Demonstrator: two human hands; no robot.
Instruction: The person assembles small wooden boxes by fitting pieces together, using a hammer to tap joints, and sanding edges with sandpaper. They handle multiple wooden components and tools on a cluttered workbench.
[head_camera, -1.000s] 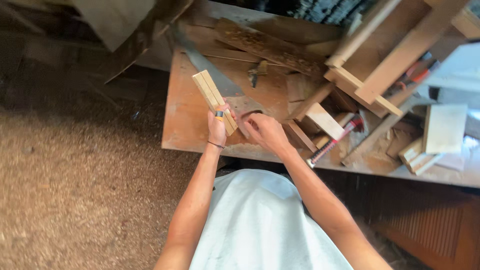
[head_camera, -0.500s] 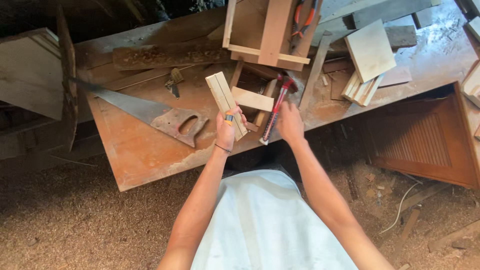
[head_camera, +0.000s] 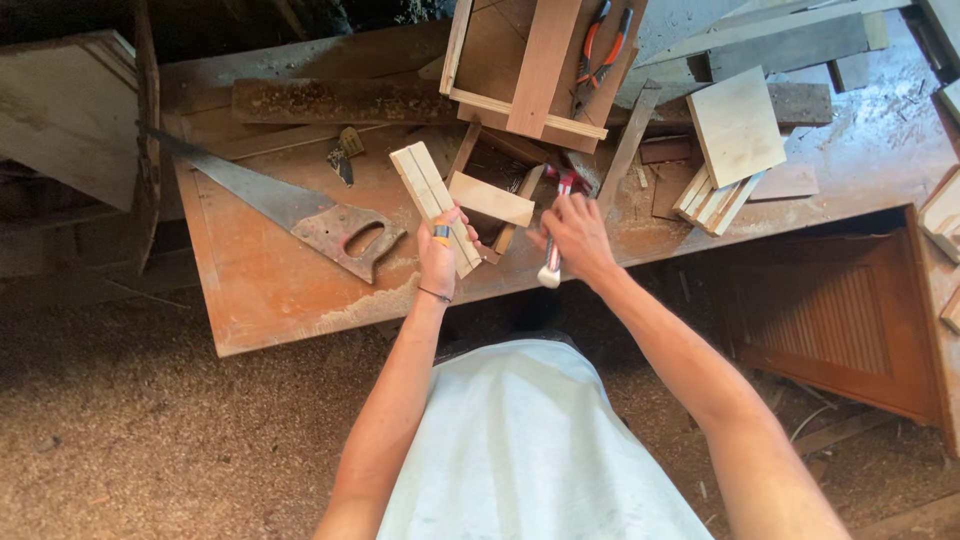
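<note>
Slats (head_camera: 437, 205), a pale pair held together, sit in my left hand (head_camera: 438, 262), thumb and fingers wrapped round their lower end, the rest slanting up over the bench (head_camera: 270, 290). My right hand (head_camera: 575, 238) is clenched round a hammer (head_camera: 553, 262) with a red-and-white handle, just beside a small wood block (head_camera: 490, 198).

To do this well, I'd judge the grip on the slats should stay low and firm so the two pieces don't slip against each other, and the hammer hand should sit back on the handle, with left fingers kept off any strike line.

The hammer's head is mostly lost behind my right hand and the clutter, so I can't tell what it rests on. Whether the slats are joined or merely pressed together doesn't show. A saw (head_camera: 300, 215) lies to the left, its tip cut off by a board. Pliers (head_camera: 600, 40) lie on a frame (head_camera: 535, 70) at the top edge.
</note>
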